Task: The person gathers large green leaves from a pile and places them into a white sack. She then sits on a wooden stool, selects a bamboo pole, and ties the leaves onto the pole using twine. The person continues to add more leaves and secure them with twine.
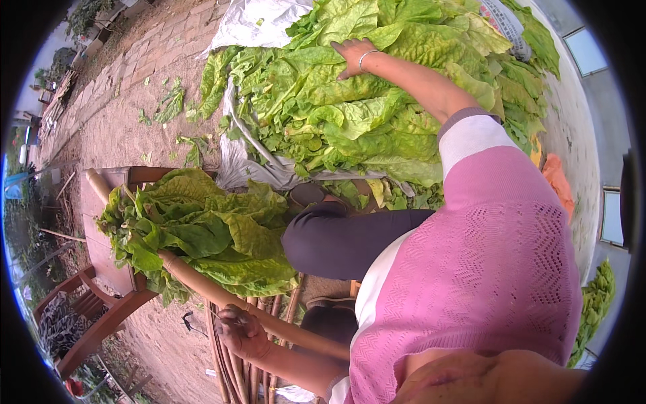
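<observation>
My right hand (353, 58), with a bracelet at the wrist, rests with spread fingers on a large heap of broad green leaves (348, 116). Near the lower middle, my left hand (242, 333) is closed on a thin string (194, 293) beside a bamboo pole (202, 285). This pole slants from the wooden table to my lap side, passing by my left forearm. A bunch of yellow-green leaves (217, 232) hangs at the pole, stems toward the table. The leaves hide part of the pole.
A wooden table (103, 242) stands at the left, with a wooden chair (108, 323) below it. Several bamboo poles (237, 373) lie near my feet. White sheeting (237, 156) lies under the heap. Loose leaves (171, 103) are scattered on the ground.
</observation>
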### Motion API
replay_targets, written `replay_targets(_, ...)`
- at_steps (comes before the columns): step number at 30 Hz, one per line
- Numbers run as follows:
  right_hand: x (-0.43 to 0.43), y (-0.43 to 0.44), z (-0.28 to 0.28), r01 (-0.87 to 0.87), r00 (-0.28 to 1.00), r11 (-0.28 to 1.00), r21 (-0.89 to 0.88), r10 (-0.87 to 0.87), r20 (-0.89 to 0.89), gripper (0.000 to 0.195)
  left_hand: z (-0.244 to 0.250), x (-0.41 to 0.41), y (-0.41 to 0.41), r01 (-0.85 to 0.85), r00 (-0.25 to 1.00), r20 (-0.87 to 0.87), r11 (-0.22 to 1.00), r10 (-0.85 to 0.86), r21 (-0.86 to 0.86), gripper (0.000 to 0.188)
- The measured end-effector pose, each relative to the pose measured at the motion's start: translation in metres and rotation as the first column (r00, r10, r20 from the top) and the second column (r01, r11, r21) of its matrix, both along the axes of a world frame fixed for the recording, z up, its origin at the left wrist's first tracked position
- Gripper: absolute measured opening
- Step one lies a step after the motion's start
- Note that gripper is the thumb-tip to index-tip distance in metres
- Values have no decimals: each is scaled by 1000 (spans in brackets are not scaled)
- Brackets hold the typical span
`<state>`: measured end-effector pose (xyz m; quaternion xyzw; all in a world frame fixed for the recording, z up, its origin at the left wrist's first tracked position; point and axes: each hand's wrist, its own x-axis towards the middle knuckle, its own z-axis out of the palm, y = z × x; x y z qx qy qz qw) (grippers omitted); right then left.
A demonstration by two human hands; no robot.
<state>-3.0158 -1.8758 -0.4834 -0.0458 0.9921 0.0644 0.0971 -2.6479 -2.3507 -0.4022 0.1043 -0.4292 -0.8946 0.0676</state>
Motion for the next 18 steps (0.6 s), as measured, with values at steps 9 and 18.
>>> replay_targets(9, 19, 80, 47, 32, 996, 999, 37, -29, -88, 31, -19, -40, 48, -116, 964, 192, 945, 181, -307, 18)
replay_targets(18, 54, 228, 139, 214, 965, 797, 565, -262, 4, 44, -17, -31, 49, -176, 963, 151, 945, 223, -274, 23)
